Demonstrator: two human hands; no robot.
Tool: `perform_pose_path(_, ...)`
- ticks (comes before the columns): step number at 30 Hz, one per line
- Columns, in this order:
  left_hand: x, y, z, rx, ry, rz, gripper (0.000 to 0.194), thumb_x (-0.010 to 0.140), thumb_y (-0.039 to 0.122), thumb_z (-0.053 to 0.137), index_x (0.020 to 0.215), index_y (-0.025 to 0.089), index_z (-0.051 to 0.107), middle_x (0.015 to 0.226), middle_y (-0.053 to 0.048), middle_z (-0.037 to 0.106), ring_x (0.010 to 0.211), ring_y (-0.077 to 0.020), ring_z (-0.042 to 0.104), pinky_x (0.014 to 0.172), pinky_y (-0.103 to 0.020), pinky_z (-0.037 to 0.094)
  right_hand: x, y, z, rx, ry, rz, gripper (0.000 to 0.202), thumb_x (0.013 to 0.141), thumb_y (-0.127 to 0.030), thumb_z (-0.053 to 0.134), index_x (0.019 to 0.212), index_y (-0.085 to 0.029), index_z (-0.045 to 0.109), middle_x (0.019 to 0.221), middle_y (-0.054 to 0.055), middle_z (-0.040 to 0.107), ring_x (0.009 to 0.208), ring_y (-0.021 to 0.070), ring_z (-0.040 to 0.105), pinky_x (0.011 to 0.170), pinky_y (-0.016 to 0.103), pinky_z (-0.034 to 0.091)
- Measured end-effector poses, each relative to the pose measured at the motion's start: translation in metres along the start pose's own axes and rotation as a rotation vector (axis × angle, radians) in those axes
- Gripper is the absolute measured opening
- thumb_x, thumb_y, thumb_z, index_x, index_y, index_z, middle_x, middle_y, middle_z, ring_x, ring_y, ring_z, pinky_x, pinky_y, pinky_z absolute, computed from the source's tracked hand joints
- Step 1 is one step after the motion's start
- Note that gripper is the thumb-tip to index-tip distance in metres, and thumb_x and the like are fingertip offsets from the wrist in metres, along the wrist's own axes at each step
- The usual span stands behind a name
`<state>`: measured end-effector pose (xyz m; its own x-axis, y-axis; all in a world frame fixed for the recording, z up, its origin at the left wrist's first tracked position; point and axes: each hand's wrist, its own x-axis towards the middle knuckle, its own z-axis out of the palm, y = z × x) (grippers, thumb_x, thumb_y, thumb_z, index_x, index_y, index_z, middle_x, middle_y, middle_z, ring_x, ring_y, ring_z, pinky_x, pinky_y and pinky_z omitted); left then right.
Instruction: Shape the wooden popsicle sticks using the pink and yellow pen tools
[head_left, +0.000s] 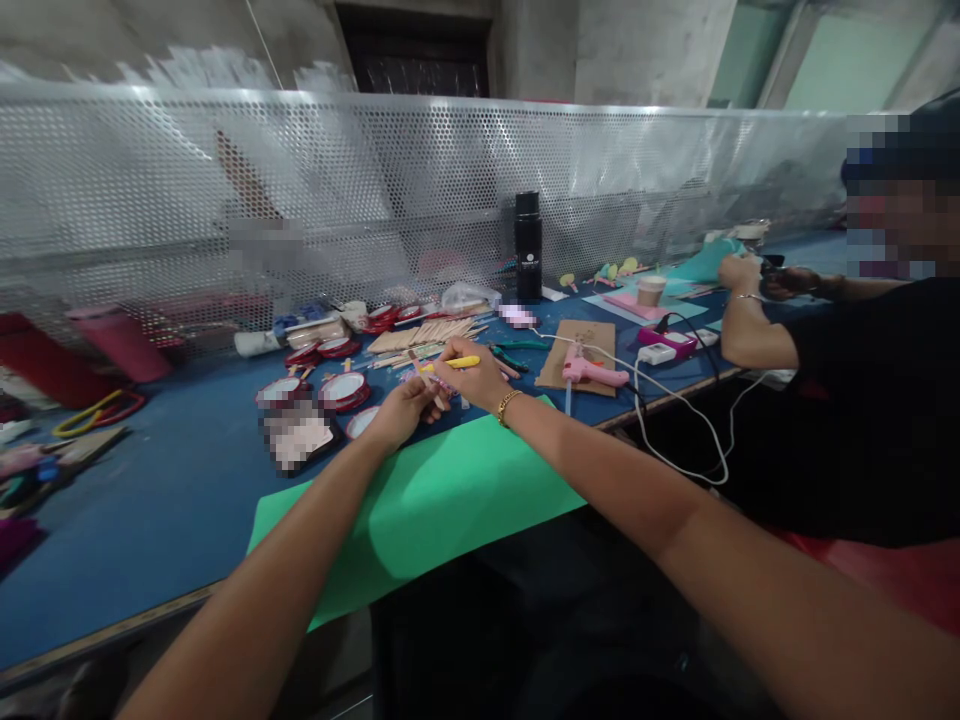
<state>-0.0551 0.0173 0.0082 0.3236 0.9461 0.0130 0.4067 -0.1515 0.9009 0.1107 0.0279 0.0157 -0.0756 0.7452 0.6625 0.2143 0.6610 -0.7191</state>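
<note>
My left hand (403, 410) is closed around a flat wooden craft stick (417, 366), held tilted up above the table. Close beside it, my right hand (480, 378) grips a slim yellow pen-like tool (463, 362); its tip is too small to make out. A gold bracelet circles the right wrist. Under both forearms lies a green sheet (442, 490) that hangs over the table's front edge. Just beyond my hands is a pile of wooden sticks (431, 335). Round red-rimmed pieces (345, 390) sit to the left of my left hand.
A pink glue gun (592, 370) rests on cardboard (559, 365) to the right, its white cable (679, 410) looping off the edge. A black bottle (528, 250) stands before the perforated metal panel (300, 180). At right, a co-worker (862, 400) handles teal material. Scissors (101, 412) lie at left.
</note>
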Motion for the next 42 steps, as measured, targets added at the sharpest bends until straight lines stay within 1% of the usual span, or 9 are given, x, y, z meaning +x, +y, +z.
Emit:
perform_pose_path(9, 0.0003, -0.0013, 0.0, -0.007, 0.001, 0.009, 0.029, 0.094, 0.036, 0.058, 0.113, 0.015, 0.062, 0.107, -0.007, 0.067, 0.086, -0.0176, 0.066, 0.074, -0.036, 0.057, -0.0001, -0.0019, -0.001, -0.006, 0.012, 0.009, 0.013, 0.079, -0.028, 0.054, 0.068, -0.022, 0.048, 0.064, -0.005, 0.054, 0.066, 0.0133, 0.052, 0.065, 0.024, 0.042)
perform_pose_path(13, 0.0017, -0.0021, 0.0, -0.015, -0.004, 0.0, 0.031, 0.094, 0.036, 0.058, 0.116, 0.015, 0.061, 0.111, -0.008, 0.066, 0.091, -0.0191, 0.066, 0.078, -0.038, 0.057, -0.0004, -0.0017, -0.0008, -0.011, -0.01, 0.009, 0.014, 0.077, -0.029, 0.056, 0.067, -0.022, 0.049, 0.064, -0.005, 0.054, 0.065, 0.0129, 0.052, 0.064, 0.023, 0.042)
perform_pose_path(16, 0.0015, -0.0019, -0.0002, -0.017, -0.001, -0.006, 0.032, 0.093, 0.035, 0.058, 0.118, 0.015, 0.06, 0.114, -0.008, 0.065, 0.094, -0.02, 0.066, 0.08, -0.04, 0.057, -0.0002, -0.0016, -0.0016, -0.02, -0.003, 0.019, 0.013, 0.078, -0.028, 0.055, 0.068, -0.022, 0.049, 0.063, -0.005, 0.054, 0.066, 0.0135, 0.052, 0.065, 0.024, 0.042)
perform_pose_path(19, 0.0007, -0.0013, -0.0003, -0.017, 0.005, -0.008, 0.031, 0.093, 0.035, 0.058, 0.117, 0.015, 0.06, 0.113, -0.008, 0.065, 0.092, -0.0197, 0.066, 0.079, -0.039, 0.057, 0.0001, -0.0014, -0.0016, -0.017, 0.005, 0.019, 0.012, 0.078, -0.028, 0.054, 0.069, -0.022, 0.049, 0.063, -0.005, 0.054, 0.066, 0.0136, 0.052, 0.065, 0.024, 0.042)
perform_pose_path(24, 0.0008, -0.0009, 0.0, -0.023, 0.0, -0.011, 0.031, 0.093, 0.035, 0.058, 0.117, 0.015, 0.06, 0.113, -0.008, 0.065, 0.092, -0.0197, 0.066, 0.079, -0.039, 0.057, -0.0003, -0.0011, -0.0004, -0.006, -0.021, 0.004, 0.014, 0.077, -0.028, 0.056, 0.067, -0.022, 0.049, 0.062, -0.005, 0.054, 0.062, 0.0125, 0.051, 0.062, 0.023, 0.042)
perform_pose_path(32, 0.0013, -0.0024, -0.0004, -0.032, -0.001, 0.0, 0.03, 0.094, 0.035, 0.058, 0.116, 0.015, 0.061, 0.109, -0.007, 0.066, 0.089, -0.0184, 0.066, 0.076, -0.037, 0.057, -0.0007, -0.0025, -0.0011, -0.007, -0.013, 0.007, 0.014, 0.078, -0.028, 0.055, 0.068, -0.022, 0.049, 0.061, -0.005, 0.055, 0.064, 0.0134, 0.052, 0.063, 0.024, 0.042)
perform_pose_path(35, 0.0019, -0.003, -0.0005, -0.033, 0.001, 0.002, 0.031, 0.094, 0.035, 0.058, 0.117, 0.015, 0.061, 0.112, -0.008, 0.066, 0.091, -0.0191, 0.066, 0.078, -0.038, 0.057, -0.0006, -0.0021, -0.0008, -0.006, -0.026, 0.003, 0.014, 0.078, -0.029, 0.056, 0.067, -0.022, 0.049, 0.061, -0.005, 0.055, 0.063, 0.0134, 0.052, 0.063, 0.024, 0.042)
perform_pose_path(42, 0.0014, -0.0024, -0.0008, -0.029, 0.005, 0.005, 0.031, 0.094, 0.036, 0.058, 0.117, 0.015, 0.061, 0.113, -0.008, 0.066, 0.093, -0.0197, 0.066, 0.079, -0.04, 0.057, -0.0002, -0.0029, -0.0016, -0.015, -0.013, 0.003, 0.014, 0.078, -0.027, 0.055, 0.067, -0.023, 0.048, 0.061, -0.005, 0.054, 0.064, 0.0136, 0.052, 0.064, 0.024, 0.042)
